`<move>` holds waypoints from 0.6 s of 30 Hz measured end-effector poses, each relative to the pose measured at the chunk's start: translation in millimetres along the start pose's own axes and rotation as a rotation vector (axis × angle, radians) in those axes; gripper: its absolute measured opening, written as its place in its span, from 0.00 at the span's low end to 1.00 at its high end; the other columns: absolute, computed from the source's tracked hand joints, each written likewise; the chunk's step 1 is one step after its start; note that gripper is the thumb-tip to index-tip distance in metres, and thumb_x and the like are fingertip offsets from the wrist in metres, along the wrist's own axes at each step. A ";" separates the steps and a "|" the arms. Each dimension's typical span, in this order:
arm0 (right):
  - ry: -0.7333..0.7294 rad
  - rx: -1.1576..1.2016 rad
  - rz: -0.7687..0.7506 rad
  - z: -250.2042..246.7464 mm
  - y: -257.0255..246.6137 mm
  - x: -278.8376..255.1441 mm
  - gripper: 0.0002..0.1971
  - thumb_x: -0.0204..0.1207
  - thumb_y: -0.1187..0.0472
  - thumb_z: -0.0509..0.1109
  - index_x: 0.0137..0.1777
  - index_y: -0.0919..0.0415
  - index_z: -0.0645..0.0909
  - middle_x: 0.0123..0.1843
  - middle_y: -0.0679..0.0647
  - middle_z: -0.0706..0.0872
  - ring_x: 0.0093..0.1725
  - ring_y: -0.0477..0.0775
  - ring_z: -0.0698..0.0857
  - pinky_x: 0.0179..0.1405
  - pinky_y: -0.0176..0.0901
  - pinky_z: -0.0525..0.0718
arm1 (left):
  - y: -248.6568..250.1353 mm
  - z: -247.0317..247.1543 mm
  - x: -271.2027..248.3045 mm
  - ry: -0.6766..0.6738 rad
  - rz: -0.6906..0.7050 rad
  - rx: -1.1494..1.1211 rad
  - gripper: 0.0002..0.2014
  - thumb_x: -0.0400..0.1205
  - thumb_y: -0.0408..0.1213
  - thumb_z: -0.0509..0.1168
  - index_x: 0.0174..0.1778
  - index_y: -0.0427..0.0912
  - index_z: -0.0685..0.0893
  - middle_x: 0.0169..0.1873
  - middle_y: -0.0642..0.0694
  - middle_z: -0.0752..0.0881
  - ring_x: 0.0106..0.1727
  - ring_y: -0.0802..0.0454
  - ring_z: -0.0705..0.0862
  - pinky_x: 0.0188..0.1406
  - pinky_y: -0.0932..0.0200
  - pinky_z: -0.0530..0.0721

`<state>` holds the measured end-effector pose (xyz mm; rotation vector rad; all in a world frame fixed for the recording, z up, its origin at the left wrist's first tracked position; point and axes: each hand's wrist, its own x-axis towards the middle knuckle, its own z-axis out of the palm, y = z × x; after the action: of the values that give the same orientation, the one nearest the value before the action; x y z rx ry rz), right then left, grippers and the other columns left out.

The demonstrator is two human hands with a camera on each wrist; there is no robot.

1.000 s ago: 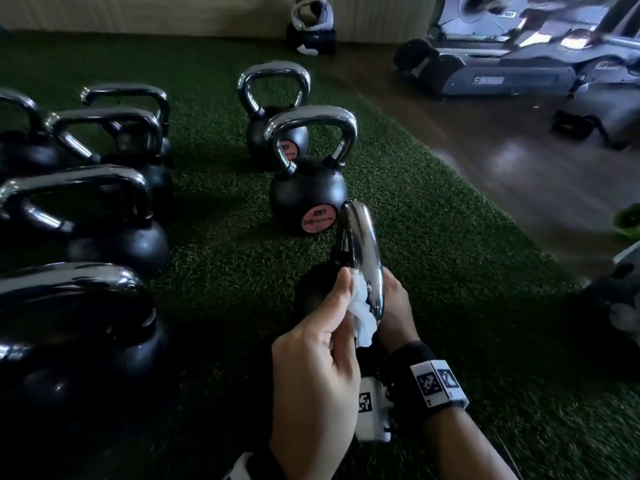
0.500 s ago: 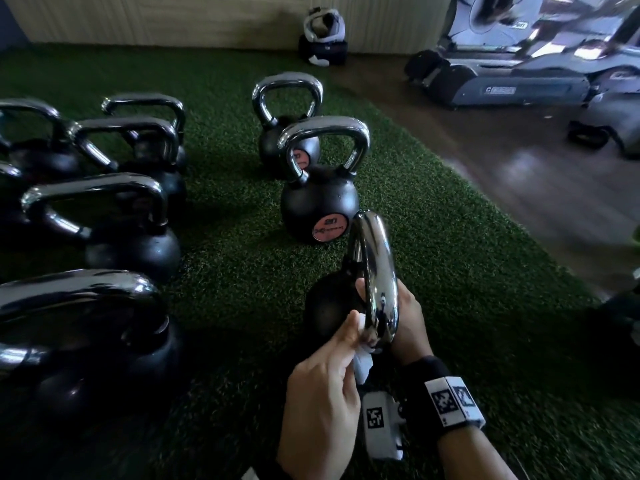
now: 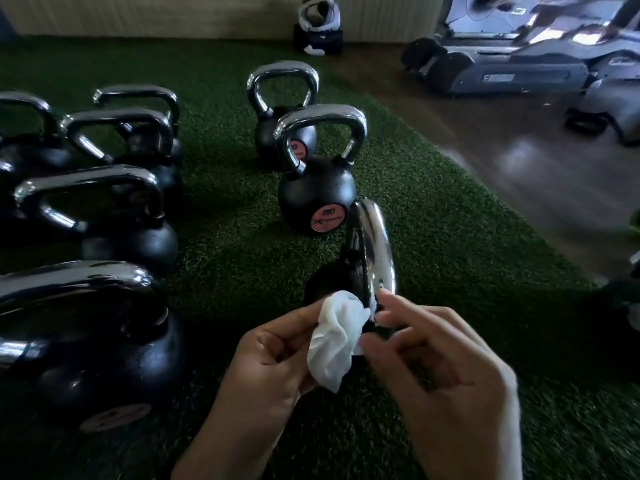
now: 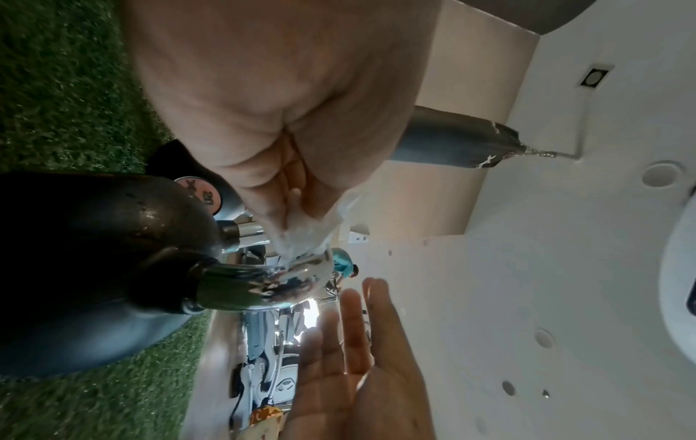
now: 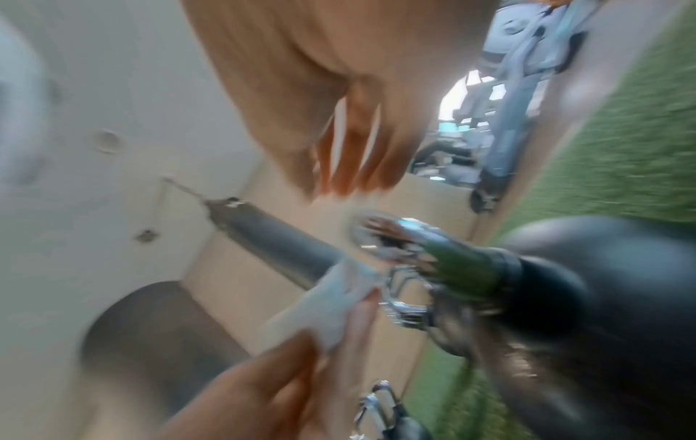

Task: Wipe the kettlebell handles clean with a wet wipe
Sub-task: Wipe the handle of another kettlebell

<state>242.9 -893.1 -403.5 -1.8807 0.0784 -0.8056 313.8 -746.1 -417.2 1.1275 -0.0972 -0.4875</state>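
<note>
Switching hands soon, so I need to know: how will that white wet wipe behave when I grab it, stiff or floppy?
Probably floppy: the wet wipe hangs crumpled in soft folds from the left hand. Likely very light, since a finger pinch holds it. It may cling or drag on the chrome handle.

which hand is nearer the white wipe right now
Left. The left hand pinches the wet wipe; the right hand hovers just beside it, fingers straight, near the chrome handle.

Pink round label [image 3: 328, 220] on the black kettlebell [image 3: 317, 195] just beyond the hands: number "20" above a logo too blurred to read. Other labels are illegible.
</note>
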 end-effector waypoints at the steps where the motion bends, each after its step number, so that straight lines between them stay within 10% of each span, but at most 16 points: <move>1: -0.038 -0.042 -0.012 1.5 0.8 -0.4 0.21 0.66 0.55 0.87 0.60 0.48 0.92 0.51 0.43 0.93 0.38 0.47 0.92 0.36 0.35 0.90 | 1.7 2.9 -2.1 -0.028 -0.006 -0.007 0.16 0.72 0.28 0.80 0.54 0.48 0.95 0.53 0.37 0.94 0.52 0.44 0.94 0.40 0.61 0.91; 7: -0.035 -0.047 0.008 -5.4 2.1 -2.4 0.21 0.63 0.59 0.90 0.57 0.49 0.94 0.54 0.41 0.92 0.43 0.45 0.94 0.40 0.38 0.93 | 2.2 9.5 -5.0 -0.038 -0.037 -0.039 0.17 0.60 0.38 0.81 0.44 0.36 0.95 0.35 0.35 0.92 0.32 0.50 0.91 0.29 0.61 0.87; 14: 0.054 -0.058 0.115 -21.6 1.3 -7.5 0.16 0.63 0.71 0.88 0.45 0.52 0.95 0.45 0.45 0.94 0.39 0.44 0.93 0.36 0.30 0.89 | 8.8 14.3 -2.9 -0.218 -0.045 0.143 0.18 0.68 0.32 0.64 0.49 0.43 0.96 0.51 0.38 0.94 0.57 0.46 0.92 0.58 0.53 0.90; 18: 0.103 0.143 0.309 -33.8 1.0 -5.6 0.11 0.64 0.70 0.86 0.41 0.55 0.94 0.34 0.56 0.93 0.31 0.47 0.90 0.31 0.29 0.84 | -5.5 5.7 12.0 0.037 0.291 0.645 0.27 0.65 0.30 0.64 0.55 0.61 0.91 0.56 0.59 0.91 0.64 0.62 0.86 0.60 0.61 0.84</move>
<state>220.0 -918.2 -399.2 -1.6411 0.3581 -0.6750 321.0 -757.8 -421.6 1.7196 -0.4013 -0.1697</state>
